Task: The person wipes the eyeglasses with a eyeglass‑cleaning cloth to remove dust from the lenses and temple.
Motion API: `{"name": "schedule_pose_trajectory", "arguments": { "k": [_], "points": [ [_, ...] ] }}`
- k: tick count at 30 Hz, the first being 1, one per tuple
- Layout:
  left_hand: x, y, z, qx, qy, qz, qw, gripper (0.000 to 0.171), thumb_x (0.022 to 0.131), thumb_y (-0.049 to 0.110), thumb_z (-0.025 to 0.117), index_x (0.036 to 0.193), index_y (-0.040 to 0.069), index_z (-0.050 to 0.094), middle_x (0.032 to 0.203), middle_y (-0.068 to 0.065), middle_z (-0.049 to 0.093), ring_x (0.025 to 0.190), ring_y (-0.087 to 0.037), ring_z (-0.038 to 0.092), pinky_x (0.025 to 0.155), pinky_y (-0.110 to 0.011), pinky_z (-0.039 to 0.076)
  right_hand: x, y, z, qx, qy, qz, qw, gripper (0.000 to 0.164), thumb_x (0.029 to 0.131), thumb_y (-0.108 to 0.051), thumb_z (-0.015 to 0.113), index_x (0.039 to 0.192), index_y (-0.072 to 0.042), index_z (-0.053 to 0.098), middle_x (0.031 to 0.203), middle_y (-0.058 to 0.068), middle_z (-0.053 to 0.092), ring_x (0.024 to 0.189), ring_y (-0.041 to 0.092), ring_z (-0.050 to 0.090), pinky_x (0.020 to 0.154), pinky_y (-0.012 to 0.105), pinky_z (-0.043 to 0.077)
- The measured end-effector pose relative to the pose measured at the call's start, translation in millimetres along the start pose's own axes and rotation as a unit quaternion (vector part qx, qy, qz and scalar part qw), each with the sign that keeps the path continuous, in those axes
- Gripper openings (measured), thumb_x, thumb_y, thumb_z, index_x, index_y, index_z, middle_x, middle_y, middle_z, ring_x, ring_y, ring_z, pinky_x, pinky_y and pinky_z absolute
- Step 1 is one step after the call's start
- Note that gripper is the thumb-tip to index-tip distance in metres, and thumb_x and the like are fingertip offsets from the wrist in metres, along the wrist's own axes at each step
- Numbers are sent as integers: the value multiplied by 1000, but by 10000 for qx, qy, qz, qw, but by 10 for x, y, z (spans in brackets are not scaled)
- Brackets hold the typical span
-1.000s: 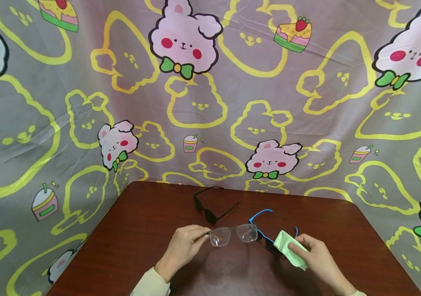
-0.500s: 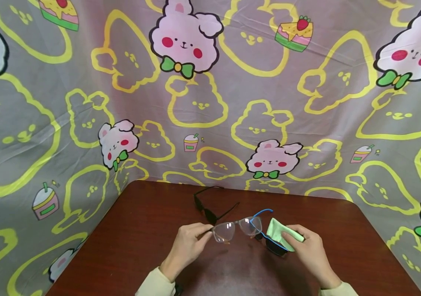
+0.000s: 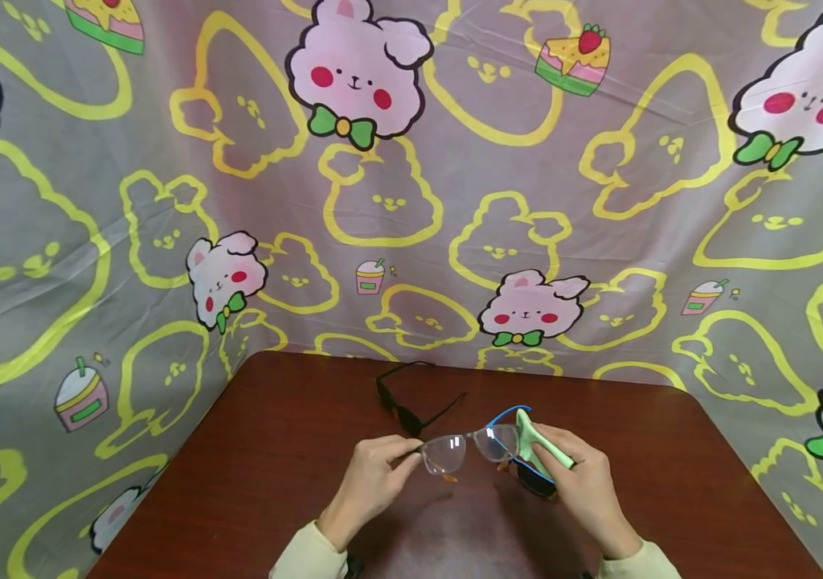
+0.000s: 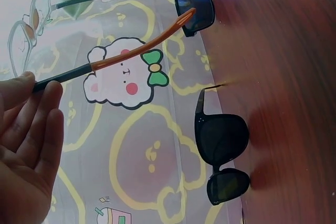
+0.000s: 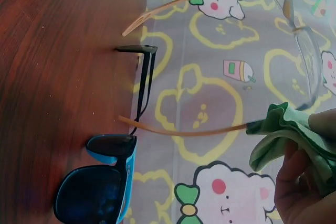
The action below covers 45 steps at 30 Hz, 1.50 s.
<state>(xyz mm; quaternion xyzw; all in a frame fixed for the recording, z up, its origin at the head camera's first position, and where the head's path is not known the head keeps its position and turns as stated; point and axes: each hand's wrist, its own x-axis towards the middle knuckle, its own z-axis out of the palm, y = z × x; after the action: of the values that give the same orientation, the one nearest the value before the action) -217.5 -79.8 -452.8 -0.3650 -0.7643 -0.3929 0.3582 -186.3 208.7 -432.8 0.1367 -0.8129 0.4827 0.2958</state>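
Note:
Clear-framed eyeglasses [image 3: 444, 455] with dark-and-orange temples are held up over the table, lenses facing me. My left hand [image 3: 371, 480] pinches them between thumb and fingers where the left temple [image 4: 65, 76] meets the frame. In my right hand [image 3: 585, 482] is a folded light green cloth [image 3: 540, 452], gripped between thumb and fingers. The cloth [image 5: 283, 129] is right at the glasses' other hinge and overlaps the start of that temple [image 5: 210, 131]. Beneath lie sunglasses with blue temples [image 3: 536, 481], partly covered by the cloth and right hand in the head view.
Black sunglasses [image 3: 404, 416] lie farther back on the dark red-brown table [image 3: 238, 482], temples spread. A cloth backdrop [image 3: 397, 265] printed with rabbits and yellow outlines surrounds the table at the back and sides.
My right hand has brought the green cloth left and upward, from beside the eyeglasses to their right end. My left hand has shifted slightly right, and the eyeglasses have tilted.

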Motion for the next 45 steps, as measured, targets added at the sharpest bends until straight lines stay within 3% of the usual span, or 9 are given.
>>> {"name": "schedule_pose_trajectory", "arguments": {
  "k": [7, 12, 20, 31, 36, 40, 45],
  "points": [
    [1, 29, 16, -79, -56, -89, 9999, 14, 73, 2, 78, 86, 6, 74, 78, 1, 70, 71, -5, 64, 62, -17, 49, -15, 6, 59, 84, -45, -539, 9985, 33, 78, 10, 70, 108, -1, 70, 107, 11, 68, 99, 2, 58, 78, 11, 44],
    [-5, 48, 16, -245, -271, -287, 9989, 15, 76, 3, 77, 90, 6, 75, 81, 1, 71, 73, -4, 64, 63, -15, 49, -14, 9, 72, 232, -71, -553, 9982, 34, 79, 10, 69, 113, 1, 67, 111, 15, 66, 102, 2, 58, 78, 12, 45],
    [8, 54, 10, -585, -560, -176, 9966, 19, 82, 4, 71, 101, 5, 72, 89, -2, 71, 79, -7, 65, 67, -15, 49, 1, -361, 42, 331, 130, -160, 9992, 27, 80, 14, 66, 106, 7, 68, 104, 19, 67, 93, 5, 59, 71, 13, 48],
    [54, 72, -28, -232, -404, 98, 9989, 31, 78, 3, 75, 109, 2, 70, 92, -4, 71, 78, -9, 65, 65, -15, 49, -50, -274, 39, 359, 247, -305, 9986, 26, 80, 13, 66, 104, 4, 70, 98, 14, 69, 86, 5, 60, 67, 13, 47],
    [84, 81, -51, -73, -495, -3, 9987, 30, 79, 6, 75, 108, 4, 71, 92, -4, 71, 78, -8, 66, 65, -16, 49, -63, -245, 35, 327, 201, -367, 9986, 26, 79, 14, 67, 103, 5, 70, 98, 15, 68, 87, 6, 60, 68, 13, 47],
    [111, 81, -66, 180, -542, -49, 9984, 21, 78, 7, 76, 99, 6, 74, 91, -3, 72, 79, -9, 67, 67, -20, 52, -65, -96, 45, 267, 113, -682, 9973, 30, 76, 17, 67, 105, 6, 69, 101, 17, 68, 92, 7, 59, 73, 13, 46],
    [136, 89, -61, 583, -358, 158, 9975, 16, 75, 7, 77, 91, 8, 74, 88, -1, 72, 76, -10, 67, 65, -24, 52, -67, 16, 52, 20, 284, -1198, 9924, 40, 71, 19, 70, 109, 4, 68, 104, 16, 68, 101, 10, 58, 85, 12, 42]
  ]
}}
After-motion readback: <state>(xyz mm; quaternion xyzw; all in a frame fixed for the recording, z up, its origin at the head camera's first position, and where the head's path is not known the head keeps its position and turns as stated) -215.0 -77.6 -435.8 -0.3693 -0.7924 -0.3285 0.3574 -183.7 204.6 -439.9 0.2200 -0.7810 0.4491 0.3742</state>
